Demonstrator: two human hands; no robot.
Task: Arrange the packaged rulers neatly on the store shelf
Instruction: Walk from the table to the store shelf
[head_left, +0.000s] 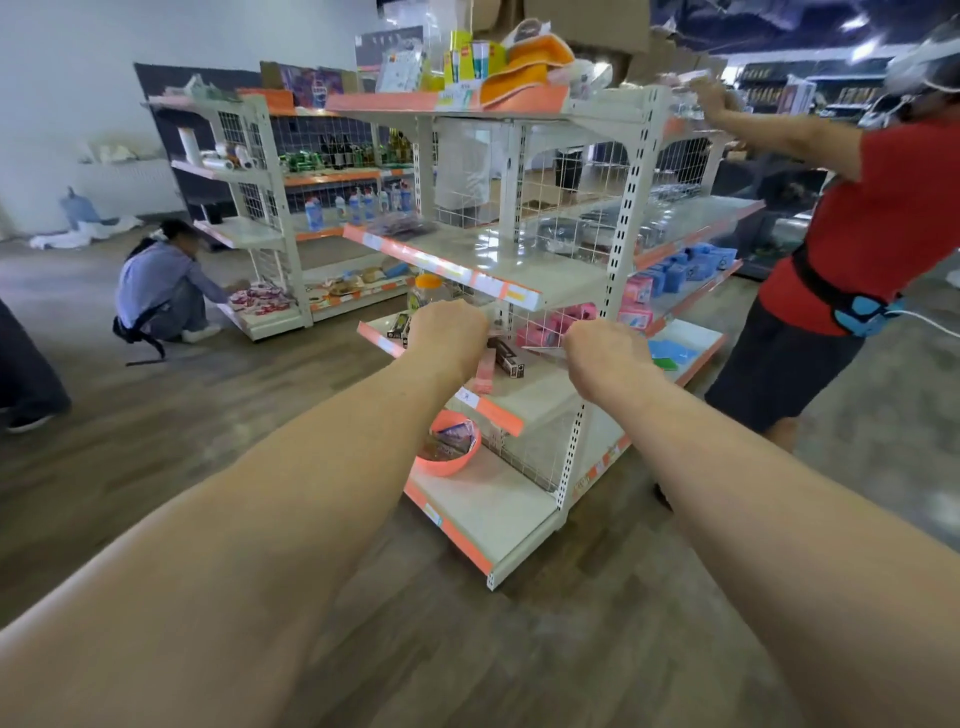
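The left hand (449, 332) and right hand (605, 358) curl over the packaged rulers (506, 358) near the shelf's (540, 397) front edge, their grip hidden; straightening seems underway, and squaring packs to that edge likely comes next.

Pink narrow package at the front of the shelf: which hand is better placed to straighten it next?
Probably the left hand: the pink narrow package lies just beside it, while the right hand is farther away and seems to grip a clear package.
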